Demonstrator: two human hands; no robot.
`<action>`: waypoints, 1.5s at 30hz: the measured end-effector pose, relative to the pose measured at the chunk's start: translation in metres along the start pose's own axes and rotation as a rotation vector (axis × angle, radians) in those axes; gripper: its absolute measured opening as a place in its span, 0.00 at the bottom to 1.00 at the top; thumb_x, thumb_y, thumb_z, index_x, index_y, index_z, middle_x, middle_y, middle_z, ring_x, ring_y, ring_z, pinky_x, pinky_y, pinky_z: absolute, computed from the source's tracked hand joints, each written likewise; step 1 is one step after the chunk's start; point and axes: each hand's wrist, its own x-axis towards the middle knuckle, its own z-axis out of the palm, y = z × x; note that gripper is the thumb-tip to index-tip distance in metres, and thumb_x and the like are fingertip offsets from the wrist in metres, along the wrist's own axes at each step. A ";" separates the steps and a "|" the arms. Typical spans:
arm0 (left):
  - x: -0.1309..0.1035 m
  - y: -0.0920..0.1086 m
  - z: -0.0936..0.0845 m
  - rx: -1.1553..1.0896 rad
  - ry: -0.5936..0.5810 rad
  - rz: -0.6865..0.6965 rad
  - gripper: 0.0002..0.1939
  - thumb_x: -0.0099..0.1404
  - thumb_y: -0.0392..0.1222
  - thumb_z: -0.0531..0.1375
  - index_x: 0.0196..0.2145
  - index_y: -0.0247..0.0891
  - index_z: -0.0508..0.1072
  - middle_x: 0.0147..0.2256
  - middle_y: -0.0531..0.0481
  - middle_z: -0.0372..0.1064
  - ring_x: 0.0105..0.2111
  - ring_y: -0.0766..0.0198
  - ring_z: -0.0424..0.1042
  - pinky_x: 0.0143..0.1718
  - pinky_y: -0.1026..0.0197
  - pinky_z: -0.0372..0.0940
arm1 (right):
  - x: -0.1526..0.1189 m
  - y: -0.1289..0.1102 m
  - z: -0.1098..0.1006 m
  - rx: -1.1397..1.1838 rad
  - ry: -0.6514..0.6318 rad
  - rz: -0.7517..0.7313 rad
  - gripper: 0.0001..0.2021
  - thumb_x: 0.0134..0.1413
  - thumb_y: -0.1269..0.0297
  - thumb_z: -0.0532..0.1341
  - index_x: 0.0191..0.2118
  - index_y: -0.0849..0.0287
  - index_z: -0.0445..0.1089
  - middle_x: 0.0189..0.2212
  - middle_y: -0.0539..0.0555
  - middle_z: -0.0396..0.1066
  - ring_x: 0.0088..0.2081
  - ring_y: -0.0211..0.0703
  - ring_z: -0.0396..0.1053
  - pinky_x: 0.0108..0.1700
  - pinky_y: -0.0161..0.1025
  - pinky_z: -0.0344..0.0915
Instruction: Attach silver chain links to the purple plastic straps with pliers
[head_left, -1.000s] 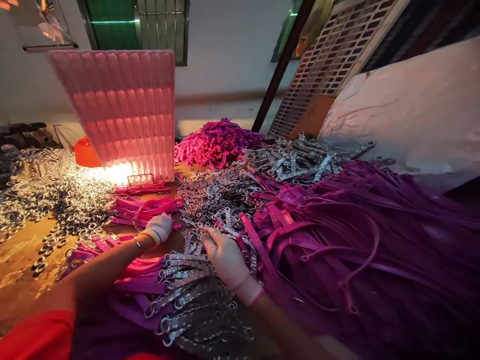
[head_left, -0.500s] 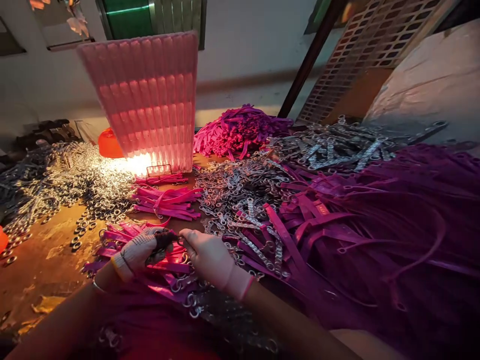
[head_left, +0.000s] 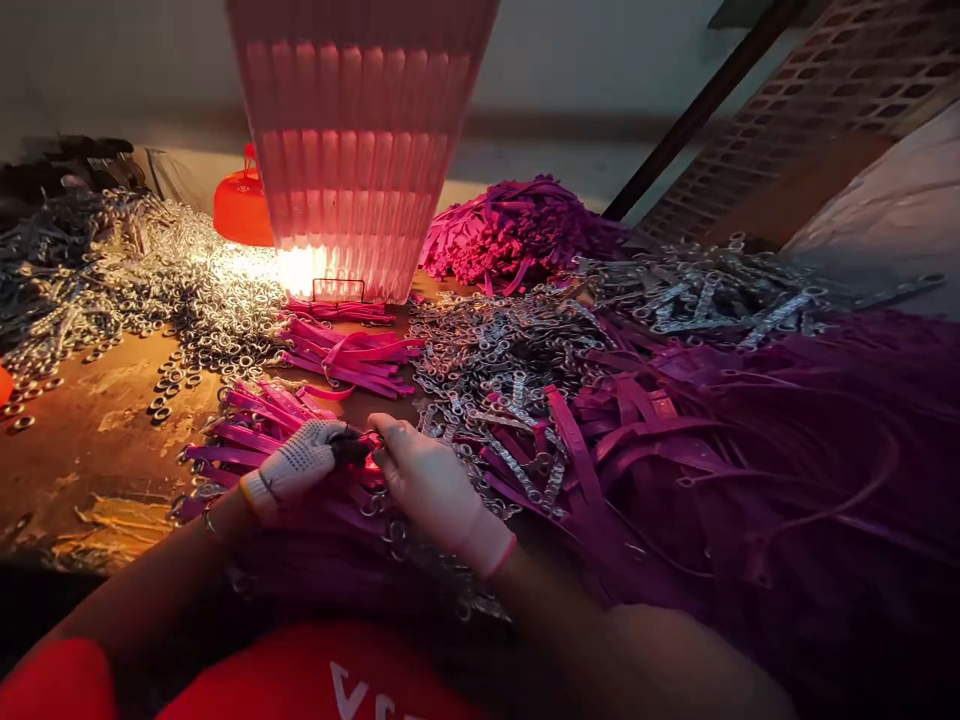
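My left hand (head_left: 300,462), in a white dotted glove with dark fingertips, is closed at the lower centre. My right hand (head_left: 431,480), in a pale glove, is closed just right of it, thumb and finger pinched. The fingertips of both hands nearly meet around a small piece that is too small to make out, with a bit of pink showing between them. Beneath and beside the hands lie magenta straps (head_left: 259,410) with metal rings at their ends. A heap of silvery ring-ended links (head_left: 480,350) lies beyond my right hand.
A ribbed translucent panel (head_left: 360,130) stands upright behind a bright red lamp (head_left: 241,207). More metal pieces (head_left: 127,260) cover the table's (head_left: 97,440) left. A magenta bundle (head_left: 517,235) sits at the back, and a large strap pile (head_left: 750,440) fills the right.
The view has tilted downward and shifted left, so a red garment shows at the bottom. Both hands remain close together and closed.
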 end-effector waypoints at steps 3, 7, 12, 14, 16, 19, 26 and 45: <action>-0.006 -0.004 -0.001 -0.002 0.029 0.018 0.16 0.65 0.49 0.59 0.27 0.34 0.74 0.22 0.52 0.64 0.23 0.69 0.58 0.23 0.66 0.52 | 0.000 -0.006 -0.004 -0.006 -0.097 0.041 0.21 0.61 0.61 0.59 0.59 0.59 0.62 0.43 0.59 0.76 0.45 0.50 0.74 0.42 0.38 0.64; -0.009 -0.006 0.004 0.060 0.042 0.057 0.15 0.65 0.47 0.58 0.27 0.33 0.75 0.23 0.51 0.66 0.24 0.68 0.59 0.25 0.66 0.53 | 0.003 -0.007 -0.003 -0.157 -0.164 0.048 0.09 0.62 0.64 0.56 0.45 0.60 0.69 0.37 0.60 0.77 0.39 0.51 0.76 0.37 0.39 0.64; -0.005 -0.002 0.003 0.110 0.019 0.087 0.11 0.61 0.39 0.58 0.25 0.34 0.76 0.24 0.50 0.70 0.25 0.67 0.62 0.26 0.66 0.55 | 0.003 -0.005 0.006 -0.263 -0.227 -0.135 0.10 0.62 0.68 0.53 0.44 0.65 0.69 0.32 0.65 0.76 0.35 0.54 0.76 0.33 0.40 0.64; -0.003 0.002 -0.002 0.109 -0.021 0.049 0.11 0.61 0.39 0.58 0.25 0.34 0.77 0.24 0.49 0.72 0.25 0.66 0.64 0.26 0.66 0.57 | 0.001 -0.006 0.007 -0.267 -0.222 -0.162 0.11 0.63 0.67 0.53 0.44 0.65 0.69 0.32 0.64 0.76 0.34 0.54 0.76 0.33 0.41 0.64; -0.002 0.006 -0.010 0.093 -0.115 -0.031 0.10 0.61 0.41 0.59 0.28 0.34 0.79 0.26 0.48 0.73 0.24 0.66 0.65 0.24 0.67 0.57 | -0.002 -0.005 0.004 -0.246 -0.199 -0.142 0.11 0.65 0.63 0.54 0.44 0.64 0.69 0.32 0.62 0.76 0.34 0.52 0.75 0.34 0.41 0.63; -0.002 0.010 -0.021 0.012 -0.209 -0.138 0.11 0.60 0.42 0.60 0.35 0.34 0.80 0.25 0.49 0.72 0.21 0.68 0.64 0.21 0.68 0.56 | -0.003 0.012 -0.007 -0.170 -0.123 -0.157 0.17 0.64 0.50 0.56 0.44 0.59 0.71 0.37 0.59 0.76 0.40 0.50 0.73 0.40 0.40 0.63; 0.012 0.009 -0.009 -0.541 0.063 -0.250 0.25 0.58 0.51 0.66 0.49 0.32 0.74 0.25 0.52 0.67 0.17 0.74 0.57 0.15 0.70 0.46 | 0.027 0.139 -0.006 -0.311 0.001 0.199 0.10 0.61 0.72 0.57 0.45 0.66 0.74 0.41 0.67 0.75 0.48 0.55 0.68 0.50 0.48 0.59; 0.035 0.009 0.017 -0.390 0.051 0.013 0.15 0.51 0.34 0.65 0.39 0.36 0.77 0.34 0.47 0.73 0.35 0.60 0.70 0.36 0.61 0.67 | 0.036 0.036 -0.009 0.754 0.094 -0.210 0.14 0.57 0.70 0.58 0.47 0.53 0.74 0.43 0.50 0.78 0.44 0.41 0.74 0.50 0.39 0.68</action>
